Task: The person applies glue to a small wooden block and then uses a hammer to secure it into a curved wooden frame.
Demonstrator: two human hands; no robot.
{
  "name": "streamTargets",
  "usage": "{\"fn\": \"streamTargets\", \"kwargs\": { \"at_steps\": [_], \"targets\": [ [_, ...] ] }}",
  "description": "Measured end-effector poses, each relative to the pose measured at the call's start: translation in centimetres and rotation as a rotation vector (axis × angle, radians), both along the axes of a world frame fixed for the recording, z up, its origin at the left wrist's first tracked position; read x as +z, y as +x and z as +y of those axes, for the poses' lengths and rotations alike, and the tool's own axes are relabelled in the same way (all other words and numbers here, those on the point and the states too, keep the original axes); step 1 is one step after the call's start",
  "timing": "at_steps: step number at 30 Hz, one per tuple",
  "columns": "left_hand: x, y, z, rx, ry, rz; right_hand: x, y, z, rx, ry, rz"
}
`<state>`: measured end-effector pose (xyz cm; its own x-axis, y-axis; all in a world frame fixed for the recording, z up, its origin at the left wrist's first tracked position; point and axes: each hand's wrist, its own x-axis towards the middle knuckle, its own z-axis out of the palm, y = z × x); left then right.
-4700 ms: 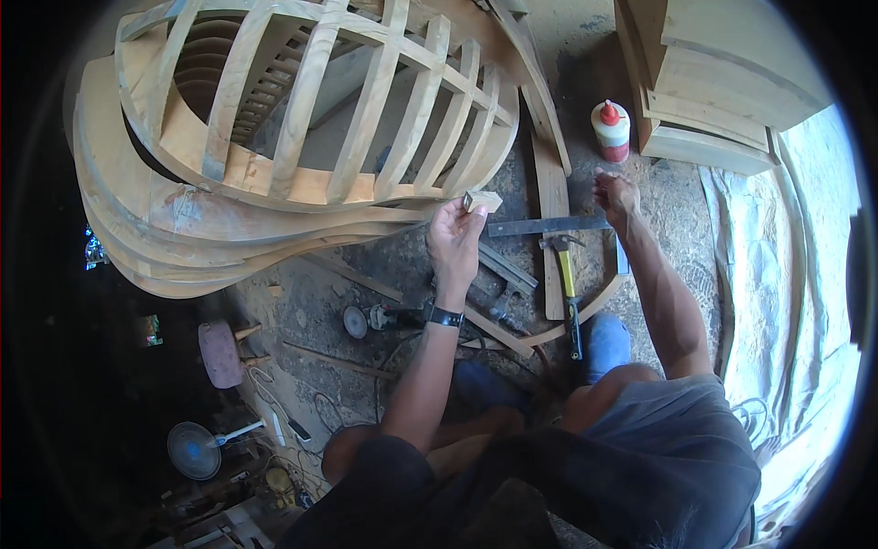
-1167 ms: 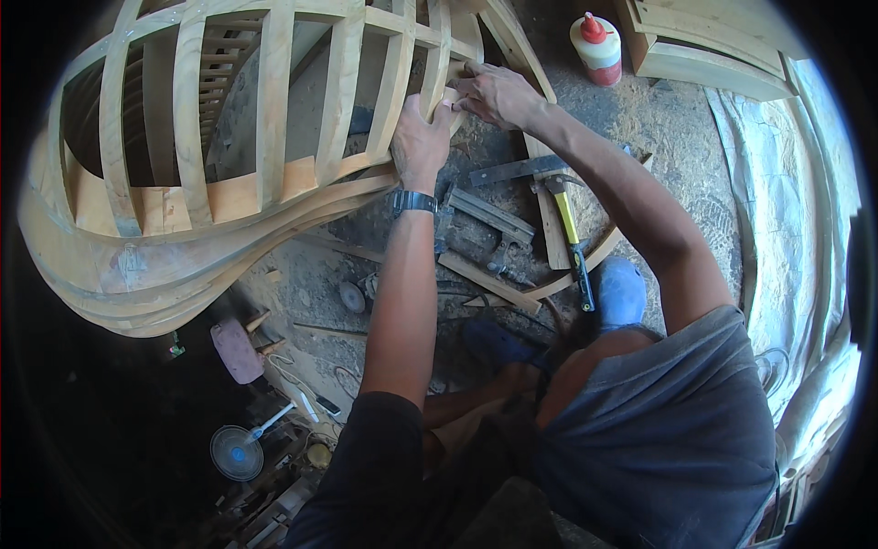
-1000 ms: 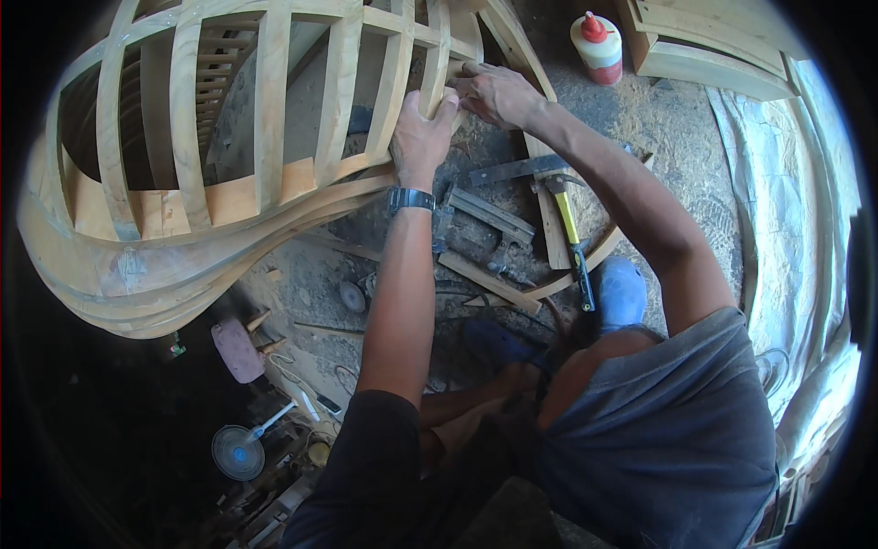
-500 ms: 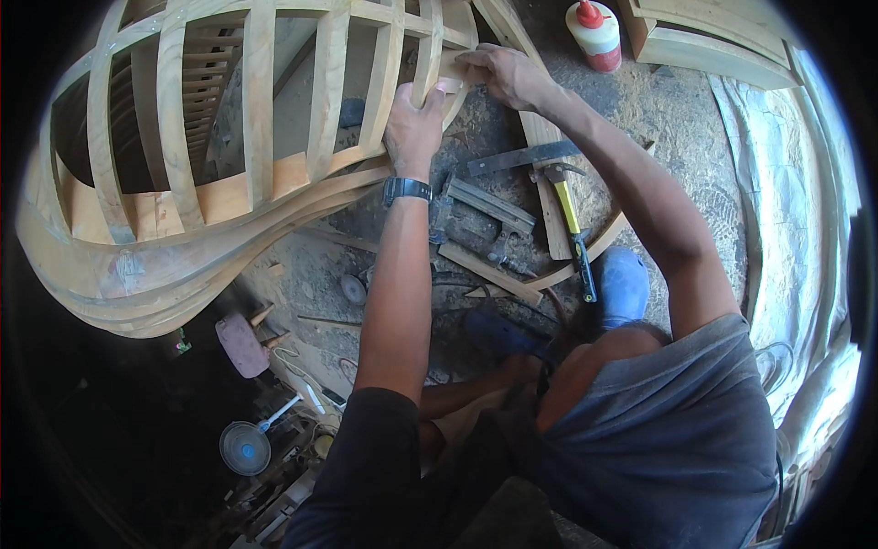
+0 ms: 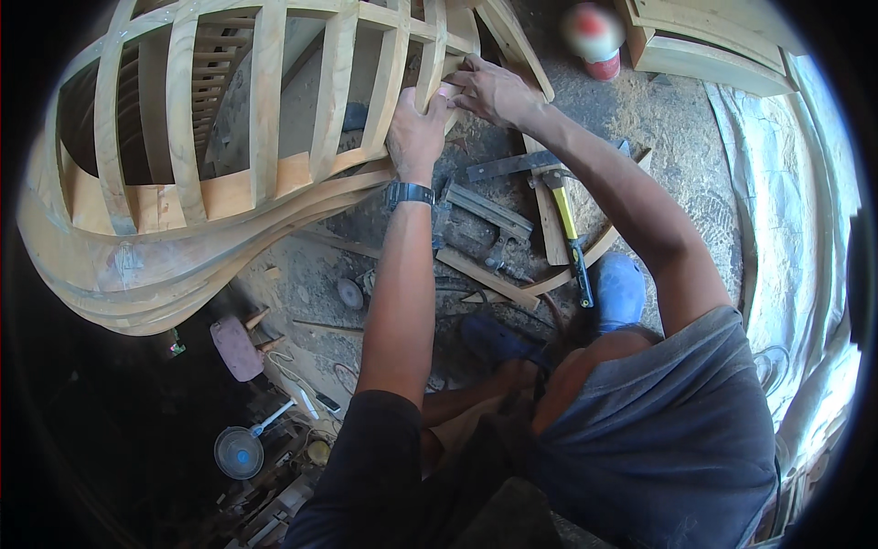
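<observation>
A curved wooden frame (image 5: 267, 110) with upright ribs, shaped like a boat hull, fills the upper left. At its right end my left hand (image 5: 416, 137), with a dark wristwatch, is closed around the lower part of a rib (image 5: 432, 57). Right beside it, my right hand (image 5: 494, 91) has its fingers bent and pressed on a small pale wood piece (image 5: 454, 66) against the frame's end. The fingertips of both hands nearly meet, and they partly hide that piece.
On the dusty floor lie a yellow-handled hammer (image 5: 569, 220), a metal square (image 5: 512, 165), a grey nail gun (image 5: 489, 210) and wood strips. A red-capped glue bottle (image 5: 602, 64) stands near a wooden drawer box (image 5: 704, 64). A small fan (image 5: 240, 453) is at lower left.
My right hand has shifted slightly down and left, closer to my left hand. My left hand keeps its grip at the rib. The view has shifted slightly.
</observation>
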<state>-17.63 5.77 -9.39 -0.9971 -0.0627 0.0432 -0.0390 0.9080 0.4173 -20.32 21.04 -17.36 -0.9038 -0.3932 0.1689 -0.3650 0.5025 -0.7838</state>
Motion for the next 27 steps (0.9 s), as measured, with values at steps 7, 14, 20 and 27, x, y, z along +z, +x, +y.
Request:
{"fn": "streamTargets", "kwargs": {
  "at_steps": [7,14,20,27],
  "targets": [
    [-0.3,0.1,-0.1,-0.019,-0.021,0.033,-1.0,-0.3,0.1,0.004,-0.039,0.056],
    [-0.2,0.1,0.4,0.005,0.023,0.010,-1.6,-0.1,0.2,-0.007,-0.012,0.125],
    [-0.4,0.0,-0.2,-0.054,0.014,0.030,-2.2,0.3,0.1,-0.018,-0.129,0.153],
    [-0.4,0.1,-0.4,-0.058,0.020,-0.017,-2.7,-0.8,-0.2,0.027,-0.193,0.072]
  ]
}}
